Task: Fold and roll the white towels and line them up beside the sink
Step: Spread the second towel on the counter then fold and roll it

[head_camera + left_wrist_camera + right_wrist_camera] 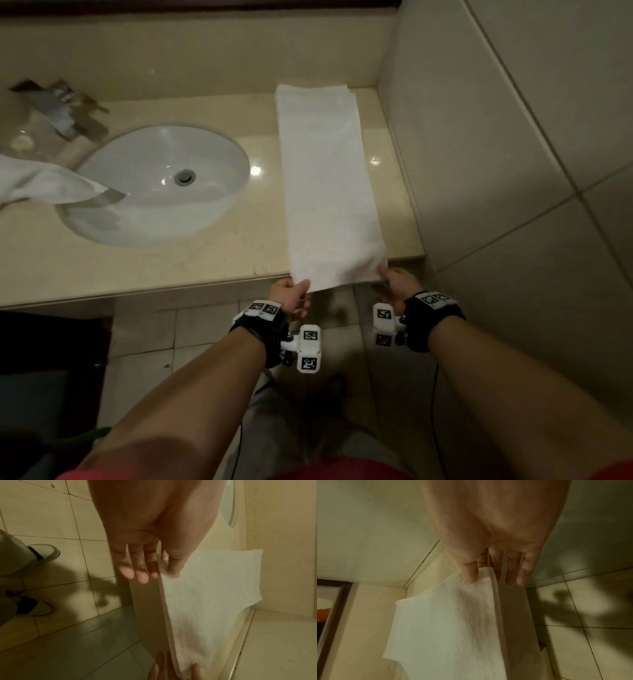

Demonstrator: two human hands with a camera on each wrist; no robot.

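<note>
A white towel, already folded into a long narrow strip, lies flat on the desk between the sink and the tiled side wall. It runs from the back edge to the front edge, and its near end hangs just over the front edge. That overhang is likely why it is placed so: it gives the fingers room to get under the cloth.

The left hand pinches the near left corner between thumb and forefinger, a narrow grip on the towel; the left wrist view shows the other fingers straight and free below the desk edge. The right hand pinches the near right corner the same way, thumb on top, the rest of the fingers off the cloth.

Holding both corners keeps the near end taut and square, which suits either straightening the strip or starting a tight roll towards the back edge. The folding looks done and the rolling not yet begun.

A second towel hangs loose over the sink's left rim, still unfolded. No rolled towels are visible.
</note>
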